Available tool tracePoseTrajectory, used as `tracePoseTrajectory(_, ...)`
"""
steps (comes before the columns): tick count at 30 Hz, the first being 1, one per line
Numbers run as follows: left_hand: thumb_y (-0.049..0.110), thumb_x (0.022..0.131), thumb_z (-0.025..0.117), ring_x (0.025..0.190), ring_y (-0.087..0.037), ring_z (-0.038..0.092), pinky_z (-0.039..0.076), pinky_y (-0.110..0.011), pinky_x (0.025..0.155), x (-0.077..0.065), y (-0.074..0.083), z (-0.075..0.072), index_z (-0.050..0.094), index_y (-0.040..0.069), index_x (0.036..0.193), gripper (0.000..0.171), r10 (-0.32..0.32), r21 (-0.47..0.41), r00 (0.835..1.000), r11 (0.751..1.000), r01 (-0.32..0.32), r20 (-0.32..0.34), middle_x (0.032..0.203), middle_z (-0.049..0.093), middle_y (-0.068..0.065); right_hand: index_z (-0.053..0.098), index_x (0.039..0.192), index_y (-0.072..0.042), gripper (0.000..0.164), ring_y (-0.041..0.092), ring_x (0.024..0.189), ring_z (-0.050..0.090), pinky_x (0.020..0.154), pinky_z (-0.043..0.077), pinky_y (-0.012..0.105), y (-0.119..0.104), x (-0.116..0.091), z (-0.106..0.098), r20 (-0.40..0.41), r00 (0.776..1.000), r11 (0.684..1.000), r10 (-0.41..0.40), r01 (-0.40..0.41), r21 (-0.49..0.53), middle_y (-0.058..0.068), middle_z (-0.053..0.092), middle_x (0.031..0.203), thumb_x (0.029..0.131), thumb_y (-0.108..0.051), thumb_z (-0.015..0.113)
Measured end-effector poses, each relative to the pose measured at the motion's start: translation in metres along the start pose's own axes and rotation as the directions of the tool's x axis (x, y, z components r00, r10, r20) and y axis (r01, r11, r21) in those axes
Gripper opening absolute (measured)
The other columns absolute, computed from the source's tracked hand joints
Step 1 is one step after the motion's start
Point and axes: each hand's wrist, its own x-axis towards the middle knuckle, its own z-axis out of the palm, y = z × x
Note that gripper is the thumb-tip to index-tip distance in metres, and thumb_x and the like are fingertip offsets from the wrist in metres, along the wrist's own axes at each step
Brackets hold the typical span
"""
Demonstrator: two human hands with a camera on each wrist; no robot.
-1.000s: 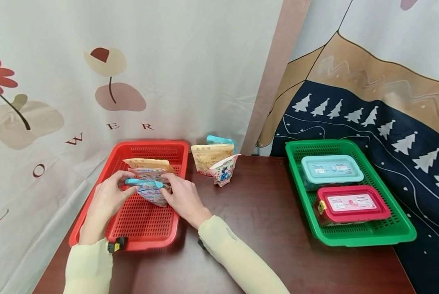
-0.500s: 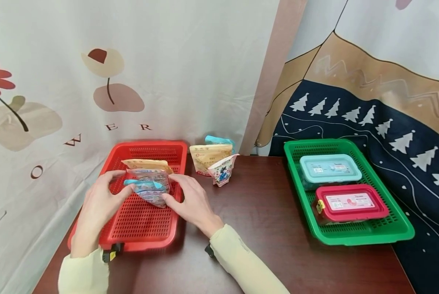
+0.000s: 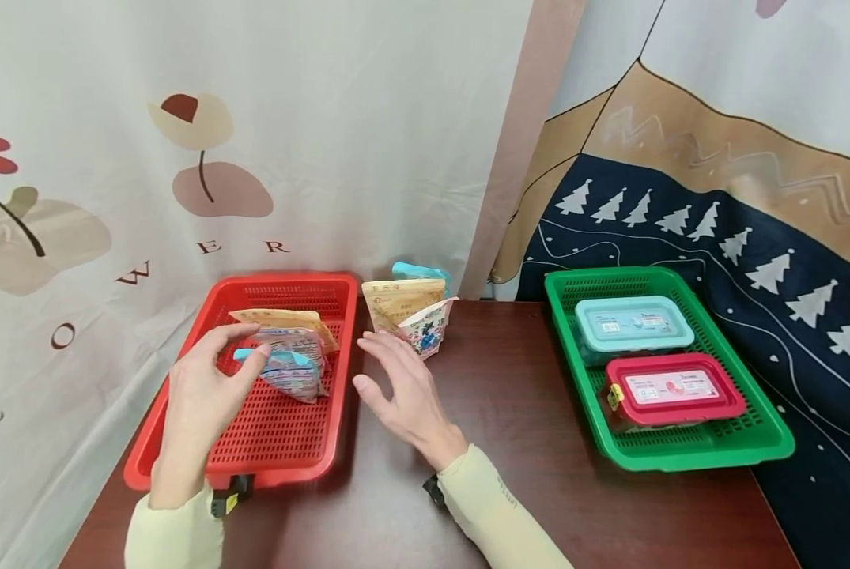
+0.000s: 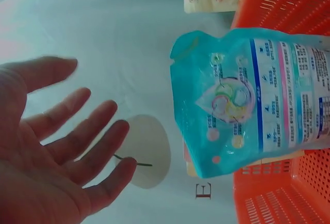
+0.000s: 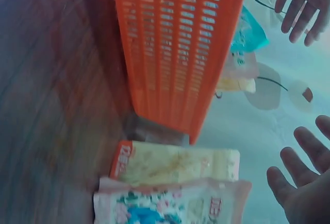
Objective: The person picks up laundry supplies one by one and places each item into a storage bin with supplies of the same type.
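Three upright pouches stand in the red basket [image 3: 275,435]: a tan one [image 3: 275,318] at the back, a pinkish one [image 3: 292,340] in the middle and a blue printed one [image 3: 298,378] in front. My left hand [image 3: 207,387] is over the basket's left side; the left wrist view shows its fingers spread, apart from the blue pouch [image 4: 221,100]. Just right of the basket, my right hand [image 3: 406,395] is raised with nothing in it. Its fingertips are close to a white floral pouch [image 3: 428,324] on the table, which stands before a tan pouch [image 3: 396,300] and a blue-topped pouch [image 3: 421,273].
On the right side of the brown table [image 3: 510,411] sits a green basket [image 3: 695,458]. It holds a box with a light blue lid [image 3: 634,320] and one with a magenta lid [image 3: 674,387]. Printed curtains [image 3: 368,142] hang behind the table.
Both hands have let go of the blue pouch. The right hand has moved right, out of the red basket, toward the pouches on the table. The left hand has drawn slightly back.
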Motion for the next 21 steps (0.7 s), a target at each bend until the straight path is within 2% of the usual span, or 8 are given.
tracePoseTrajectory(3, 0.03, 0.095, 0.075, 0.085, -0.024, 0.06, 0.044, -0.016, 0.06, -0.002, 0.003, 0.002, 0.068, 0.015, 0.133, 0.041, 0.035, -0.025, 0.999, 0.999, -0.035, 0.001, 0.116, 0.071, -0.011, 0.062, 0.14, -0.007, 0.064, 0.03, 0.14, 0.05, 0.116, 0.038, 0.047, 0.006, -0.004, -0.012, -0.038, 0.998, 0.998, -0.056, 0.056, -0.012, 0.009, 0.06, 0.145, 0.108, -0.055, 0.034)
tracePoseTrajectory(6, 0.03, 0.094, 0.076, 0.079, -0.022, 0.057, 0.043, -0.016, 0.058, -0.005, 0.006, 0.004, 0.068, 0.018, 0.133, 0.041, 0.067, -0.052, 0.998, 0.996, -0.066, 0.004, 0.113, 0.07, -0.008, 0.062, 0.139, -0.006, 0.064, 0.034, 0.138, 0.051, 0.116, 0.038, 0.047, 0.013, -0.007, -0.025, -0.071, 0.994, 0.996, -0.087, 0.087, -0.004, 0.012, 0.06, 0.144, 0.109, -0.054, 0.033)
tracePoseTrajectory(9, 0.028, 0.094, 0.076, 0.094, -0.024, 0.062, 0.044, -0.013, 0.071, -0.007, 0.009, 0.007, 0.066, 0.018, 0.136, 0.045, 0.092, -0.086, 0.996, 0.992, -0.091, 0.019, 0.119, 0.07, -0.009, 0.061, 0.139, -0.003, 0.065, 0.037, 0.137, 0.051, 0.117, 0.037, 0.046, 0.019, -0.01, -0.039, -0.106, 0.99, 0.995, -0.095, 0.097, 0.017, 0.016, 0.06, 0.142, 0.109, -0.054, 0.033)
tracePoseTrajectory(12, 0.027, 0.094, 0.077, 0.11, -0.027, 0.061, 0.043, -0.015, 0.083, -0.008, 0.013, 0.012, 0.063, 0.017, 0.14, 0.049, 0.112, -0.12, 0.993, 0.987, -0.107, 0.037, 0.128, 0.068, -0.011, 0.06, 0.139, -0.002, 0.07, 0.035, 0.141, 0.047, 0.119, 0.035, 0.046, 0.025, -0.014, -0.05, -0.13, 0.99, 0.998, -0.057, 0.062, 0.033, 0.017, 0.059, 0.144, 0.108, -0.058, 0.032)
tracePoseTrajectory(17, 0.027, 0.094, 0.076, 0.119, -0.03, 0.06, 0.048, -0.043, 0.096, -0.011, 0.022, 0.023, 0.057, 0.015, 0.145, 0.056, 0.136, -0.188, 0.988, 0.975, -0.12, 0.075, 0.136, 0.064, -0.01, 0.057, 0.143, -0.003, 0.074, 0.032, 0.148, 0.039, 0.121, 0.031, 0.042, 0.035, -0.022, -0.065, -0.177, 0.983, 0.997, 0.053, -0.042, 0.063, 0.015, 0.053, 0.152, 0.107, -0.062, 0.032)
tracePoseTrajectory(19, 0.027, 0.094, 0.075, 0.124, -0.033, 0.058, 0.045, -0.057, 0.099, -0.012, 0.026, 0.028, 0.055, 0.014, 0.147, 0.057, 0.142, -0.232, 0.985, 0.966, -0.117, 0.094, 0.139, 0.062, -0.009, 0.056, 0.146, -0.004, 0.073, 0.033, 0.149, 0.038, 0.122, 0.03, 0.043, 0.039, -0.024, -0.07, -0.205, 0.976, 0.995, 0.076, -0.061, 0.076, 0.013, 0.051, 0.155, 0.107, -0.062, 0.033)
tracePoseTrajectory(21, 0.026, 0.095, 0.075, 0.128, -0.036, 0.057, 0.043, -0.062, 0.102, -0.012, 0.03, 0.033, 0.054, 0.013, 0.147, 0.058, 0.151, -0.277, 0.983, 0.954, -0.117, 0.105, 0.142, 0.061, -0.009, 0.054, 0.149, -0.006, 0.072, 0.033, 0.15, 0.036, 0.122, 0.029, 0.045, 0.043, -0.025, -0.074, -0.225, 0.969, 0.993, 0.098, -0.081, 0.084, 0.011, 0.049, 0.157, 0.106, -0.062, 0.033)
